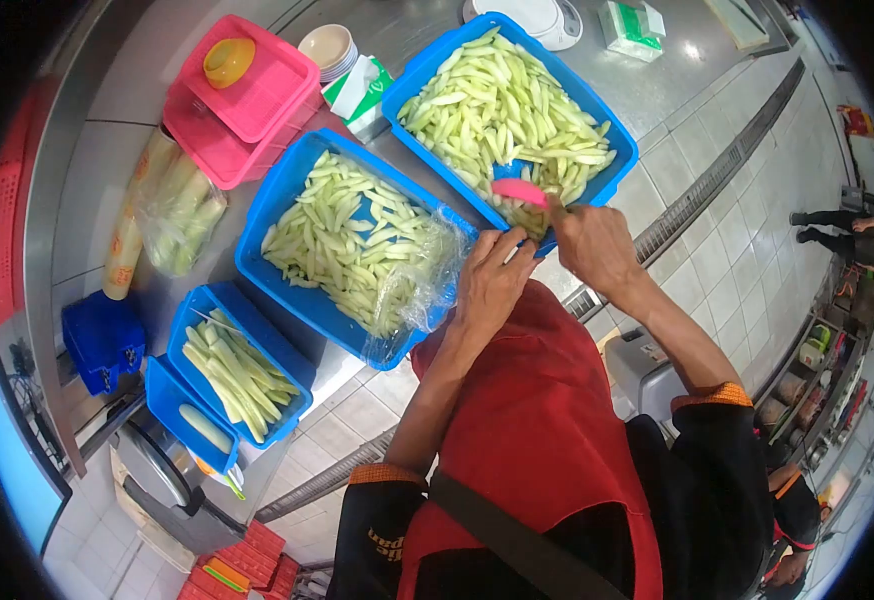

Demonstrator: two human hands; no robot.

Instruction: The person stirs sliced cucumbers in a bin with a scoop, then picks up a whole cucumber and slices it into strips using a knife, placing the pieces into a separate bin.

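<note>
My left hand (490, 285) grips the mouth of a clear plastic bag (425, 285) that lies over the near corner of the middle blue tray (257, 262) of pale green cut strips. My right hand (591, 243) is shut on a pink-handled tool (519, 189), whose end reaches into the upper blue tray (409, 82), heaped with the same strips. The two hands are close together between these trays. Some strips show inside the bag.
Two smaller blue tubs (202, 300) with longer strips sit at the lower left. Stacked pink baskets (219, 140) hold a yellow bowl (228, 60). Nearby are stacked bowls (326, 47), a green tissue box (357, 95), a white scale (547, 20) and bagged produce (179, 212). Another person's legs (842, 228) are at the far right.
</note>
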